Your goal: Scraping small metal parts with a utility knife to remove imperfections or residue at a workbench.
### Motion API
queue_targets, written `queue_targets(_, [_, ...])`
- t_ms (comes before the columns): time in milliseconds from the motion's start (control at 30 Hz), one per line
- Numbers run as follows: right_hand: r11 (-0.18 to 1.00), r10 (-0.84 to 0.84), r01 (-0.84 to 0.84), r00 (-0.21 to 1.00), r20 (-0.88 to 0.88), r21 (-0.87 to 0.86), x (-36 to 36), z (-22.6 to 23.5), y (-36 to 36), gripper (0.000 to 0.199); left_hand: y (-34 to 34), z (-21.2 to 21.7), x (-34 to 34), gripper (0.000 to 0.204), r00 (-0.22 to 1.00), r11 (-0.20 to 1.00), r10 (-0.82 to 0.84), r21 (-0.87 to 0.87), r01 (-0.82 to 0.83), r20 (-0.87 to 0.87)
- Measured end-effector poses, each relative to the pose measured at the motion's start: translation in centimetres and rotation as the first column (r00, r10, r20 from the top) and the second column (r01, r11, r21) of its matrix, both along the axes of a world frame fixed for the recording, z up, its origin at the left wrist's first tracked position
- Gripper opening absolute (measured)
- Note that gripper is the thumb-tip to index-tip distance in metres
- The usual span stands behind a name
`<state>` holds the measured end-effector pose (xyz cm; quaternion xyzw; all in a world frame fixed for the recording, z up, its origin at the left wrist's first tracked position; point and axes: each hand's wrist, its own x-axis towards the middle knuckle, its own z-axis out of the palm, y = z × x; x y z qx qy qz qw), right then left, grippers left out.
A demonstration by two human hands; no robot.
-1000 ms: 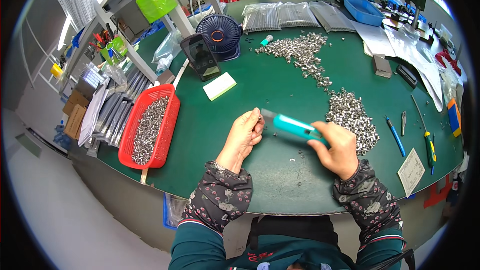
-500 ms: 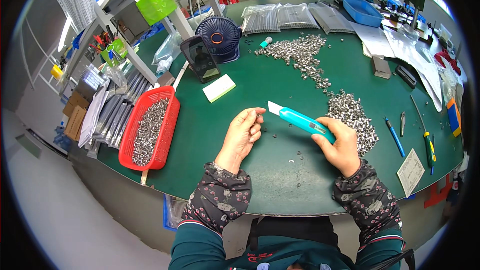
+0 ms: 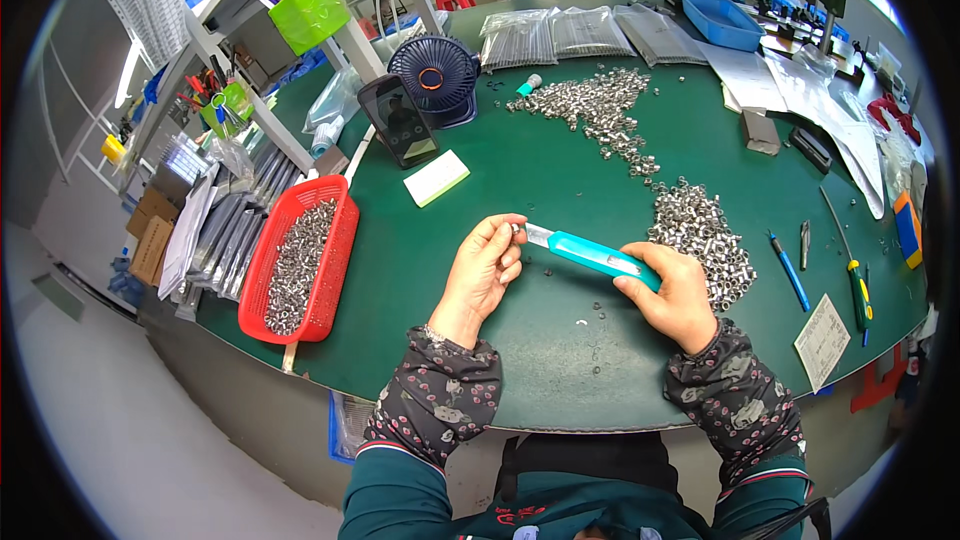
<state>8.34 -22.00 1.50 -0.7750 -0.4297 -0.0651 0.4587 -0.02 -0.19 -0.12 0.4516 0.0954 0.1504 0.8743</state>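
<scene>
My right hand point(image 3: 680, 292) grips a teal utility knife point(image 3: 600, 256) by its handle, with the blade point(image 3: 538, 235) pointing left. Between thumb and forefinger, my left hand point(image 3: 484, 265) pinches a small metal ring point(image 3: 516, 229), and the blade tip is at or right beside it. Fingers partly hide the ring. Just past my right hand lies a heap of small metal rings point(image 3: 700, 235). A second, wider spread of rings point(image 3: 600, 105) covers the table farther back. At the left edge stands a red basket point(image 3: 345, 260) with many more small metal parts point(image 3: 300, 265) in it.
A phone point(image 3: 398, 120), a fan point(image 3: 436, 80) and a white-green pad point(image 3: 436, 178) stand or lie at back left. On the right are a blue pen-like tool point(image 3: 790, 272), a screwdriver point(image 3: 860, 290) and a paper slip point(image 3: 822, 342). Dark scraps dot the green table point(image 3: 540, 370).
The knife has turned and its blade tip has come to the ring in my left hand. My right hand has shifted slightly left and down. My left hand has hardly moved.
</scene>
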Motion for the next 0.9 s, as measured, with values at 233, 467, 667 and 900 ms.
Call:
queue_targets(233, [0.998, 0.025, -0.031, 0.992, -0.128, -0.049, -0.2, 0.3, 0.1, 0.027, 0.4, -0.4, -0.2, 0.012, 1.0, 1.0, -0.008, 0.011, 0.008, 0.015])
queue_targets(467, [1.0, 0.004, -0.004, 1.0, 0.004, -0.02, 0.0, 0.3, -0.2, 0.025, 0.1, 0.0, 0.0, 0.011, 0.998, 0.986, -0.062, 0.154, 0.062, -0.008])
queue_targets(667, [0.892, -0.125, 0.192, 0.975, -0.185, 0.408, 1.1, 1.5, -1.3, 0.027, 0.9, 0.1, -0.4, 0.018, 1.0, 0.995, 0.009, -0.102, -0.011, -0.017])
queue_targets(900, [0.608, -0.031, 0.373, 0.894, -0.448, 0.701, 3.4, 1.9, -2.4, 0.025, -3.3, 3.3, 2.8, 0.012, 0.948, 0.939, -0.127, 0.271, 0.21, -0.293])
